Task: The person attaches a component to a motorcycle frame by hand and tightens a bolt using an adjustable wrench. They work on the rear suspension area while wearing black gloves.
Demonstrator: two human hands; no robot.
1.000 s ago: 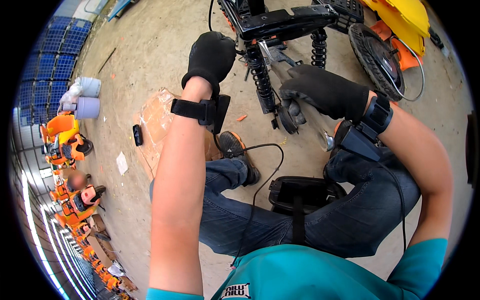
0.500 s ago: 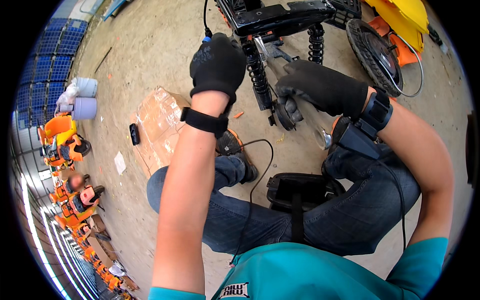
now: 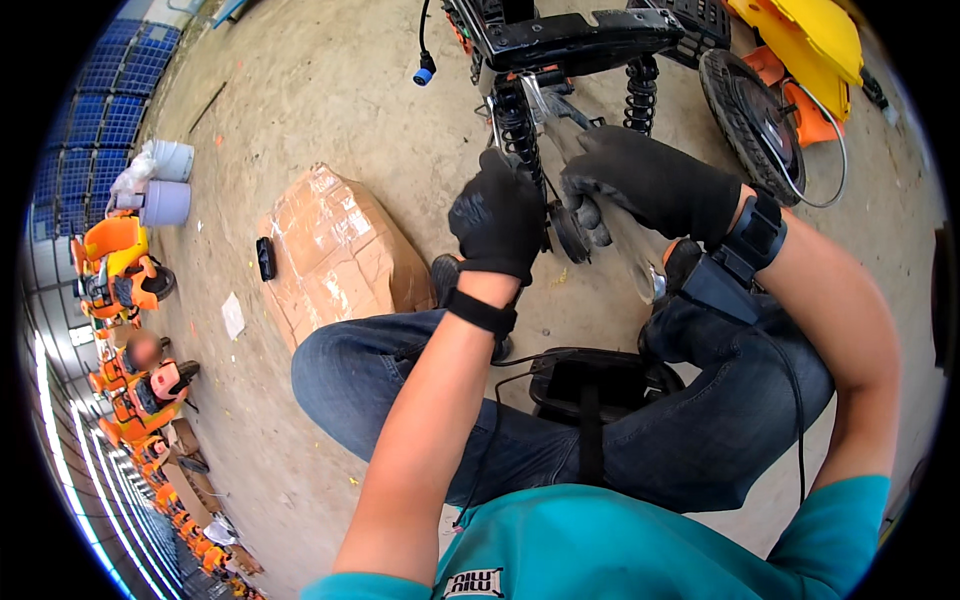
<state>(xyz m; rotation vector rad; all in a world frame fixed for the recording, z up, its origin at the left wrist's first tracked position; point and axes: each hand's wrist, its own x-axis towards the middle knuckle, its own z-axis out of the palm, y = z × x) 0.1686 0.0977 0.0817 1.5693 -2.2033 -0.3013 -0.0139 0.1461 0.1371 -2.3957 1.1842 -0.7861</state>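
My right hand [image 3: 650,185], in a black glove, is closed around a long metal tool [image 3: 657,280] that looks like a wrench. Much of the tool is blurred, and its shiny lower end shows below my fingers. My left hand [image 3: 497,215], gloved too, is curled beside the lower part of a black coil-spring shock absorber [image 3: 517,125]; its grip is hidden. Both hands are under the black vehicle frame [image 3: 580,38], where a second shock absorber [image 3: 641,95] stands farther right. A black cable with a blue connector [image 3: 424,75] hangs free left of the frame.
A flattened cardboard box [image 3: 345,250] lies on the floor at left, a small black part [image 3: 265,258] by its edge. A black open case [image 3: 600,380] sits between my legs. At far right are a wheel [image 3: 750,125] and yellow bodywork [image 3: 805,40]. Buckets [image 3: 166,203] stand far left.
My left hand has come down and right, away from the blue connector, to the near shock absorber. My right hand stays nearly in place with the tool.
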